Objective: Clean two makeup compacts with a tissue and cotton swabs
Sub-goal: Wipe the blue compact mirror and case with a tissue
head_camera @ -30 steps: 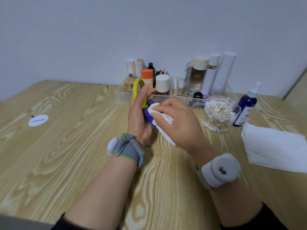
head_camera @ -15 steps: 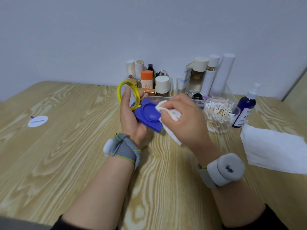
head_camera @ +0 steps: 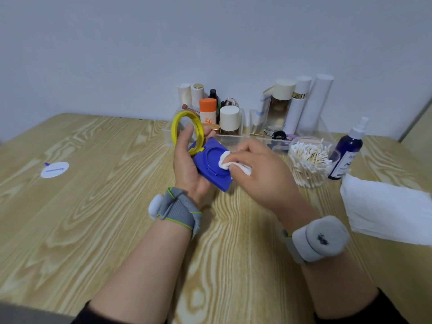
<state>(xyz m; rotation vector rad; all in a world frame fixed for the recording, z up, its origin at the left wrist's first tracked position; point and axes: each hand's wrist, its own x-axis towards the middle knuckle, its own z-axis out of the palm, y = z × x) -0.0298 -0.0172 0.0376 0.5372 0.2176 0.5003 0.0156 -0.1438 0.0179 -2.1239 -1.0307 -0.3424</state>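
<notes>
A plain, pale grey-blue wall point(head_camera: 140, 54) fills the upper half, softly and evenly lit. A light, wood-grain desk point(head_camera: 81, 230) runs back to meet it. A beige panel point(head_camera: 423, 130) edges the far right.

Compact point(head_camera: 210, 168) swung open (yellow lid point(head_camera: 173, 134) up), tissue point(head_camera: 224, 161) moved onto its round well

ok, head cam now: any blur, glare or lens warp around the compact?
Head view: soft, even light, no glare on the blue compact; left hand, right hand and tissue slightly soft but readable, no motion smear; wide-angle warp tilts the tall white bottles at the right; only faint shadows on the table.
</notes>
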